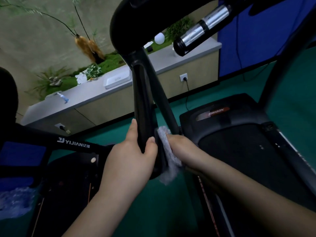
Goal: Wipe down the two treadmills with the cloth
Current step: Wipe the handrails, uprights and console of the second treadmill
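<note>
Head view: Johnson treadmill (242,134) at right on green floor, YIJIAN treadmill (68,142) at left. Johnson's black upright post (145,100) rises centre. Left hand (131,151) wraps the post, fingers behind, thumb in front. Right hand (181,146) grips grey cloth (168,154), pressing it against the post's right side.

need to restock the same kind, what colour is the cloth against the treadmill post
Light grey, with a nubbly texture. The cloth shows best in the head view, in the right hand.
</note>
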The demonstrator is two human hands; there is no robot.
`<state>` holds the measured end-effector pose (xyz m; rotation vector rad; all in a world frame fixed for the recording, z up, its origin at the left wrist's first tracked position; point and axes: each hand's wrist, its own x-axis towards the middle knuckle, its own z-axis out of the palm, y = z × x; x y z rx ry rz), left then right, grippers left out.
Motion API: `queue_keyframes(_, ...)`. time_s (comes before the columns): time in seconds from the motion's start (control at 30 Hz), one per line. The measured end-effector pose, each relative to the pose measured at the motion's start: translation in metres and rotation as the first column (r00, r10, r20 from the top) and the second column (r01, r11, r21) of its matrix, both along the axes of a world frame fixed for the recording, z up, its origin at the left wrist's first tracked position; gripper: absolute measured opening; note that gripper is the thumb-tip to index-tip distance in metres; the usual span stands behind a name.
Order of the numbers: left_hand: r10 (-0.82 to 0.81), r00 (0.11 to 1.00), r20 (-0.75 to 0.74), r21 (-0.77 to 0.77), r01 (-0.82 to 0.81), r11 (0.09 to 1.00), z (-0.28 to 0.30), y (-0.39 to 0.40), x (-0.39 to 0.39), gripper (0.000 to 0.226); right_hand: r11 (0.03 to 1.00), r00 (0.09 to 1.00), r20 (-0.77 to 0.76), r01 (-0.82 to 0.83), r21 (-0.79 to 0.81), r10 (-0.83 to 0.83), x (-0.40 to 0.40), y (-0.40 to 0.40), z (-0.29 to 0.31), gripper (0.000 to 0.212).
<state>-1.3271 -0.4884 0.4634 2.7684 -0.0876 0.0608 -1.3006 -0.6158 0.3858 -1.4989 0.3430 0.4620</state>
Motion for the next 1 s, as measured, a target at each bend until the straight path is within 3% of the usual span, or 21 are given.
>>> queue_keyframes(0.1,0.003,1.0,-0.025,-0.047,-0.004,0.999,0.001,0.004,0.002,0.068,0.99,0.99,0.115,-0.064,-0.126,0.078,-0.01,-0.021,0.017,0.046)
queue_keyframes(0.2,-0.044,0.998,0.034,-0.034,0.045,0.998,0.005,0.005,0.009,0.071,0.968,0.95,0.285,0.181,-0.175,-0.126,-0.002,-0.043,0.039,0.041)
queue_keyframes(0.27,-0.059,0.997,0.058,-0.066,0.063,0.996,0.011,0.002,0.02,0.071,0.899,0.813,0.496,0.417,-0.134,-0.303,0.002,-0.062,0.052,0.034)
queue_keyframes(0.33,-0.055,0.997,0.049,-0.092,0.059,0.994,0.017,-0.002,0.038,0.071,0.815,0.627,0.69,0.571,-0.094,-0.36,0.008,-0.08,0.062,0.031)
queue_keyframes(0.43,-0.082,0.997,0.008,-0.042,0.082,0.996,0.016,-0.01,0.06,0.074,0.628,0.306,0.911,0.775,-0.07,-0.277,0.032,-0.109,0.083,0.028)
queue_keyframes(0.5,-0.11,0.994,-0.016,-0.008,0.11,0.994,0.01,-0.016,0.064,0.076,0.488,0.187,0.973,0.867,-0.097,-0.139,0.058,-0.13,0.103,0.031)
queue_keyframes(0.57,-0.112,0.994,-0.019,-0.042,0.111,0.993,0.002,-0.018,0.063,0.075,0.423,0.24,0.969,0.874,-0.241,0.057,0.087,-0.149,0.115,0.04)
queue_keyframes(0.63,-0.108,0.994,-0.016,-0.108,0.106,0.989,-0.002,-0.016,0.062,0.072,0.266,0.38,0.89,0.857,-0.441,0.252,0.11,-0.159,0.117,0.04)
queue_keyframes(0.7,-0.112,0.994,-0.019,-0.158,0.108,0.982,-0.003,-0.014,0.063,0.07,0.126,0.408,0.854,0.876,-0.465,0.322,0.122,-0.154,0.113,0.033)
queue_keyframes(0.87,-0.128,0.992,0.01,-0.205,0.128,0.97,-0.007,-0.015,0.065,0.072,0.114,0.344,0.766,0.874,-0.473,0.544,0.119,-0.104,0.095,0.031)
queue_keyframes(1.0,-0.152,0.988,0.015,-0.238,0.151,0.959,-0.011,-0.011,0.065,0.072,0.029,0.386,0.587,0.819,-0.574,0.712,0.118,-0.105,0.096,0.042)
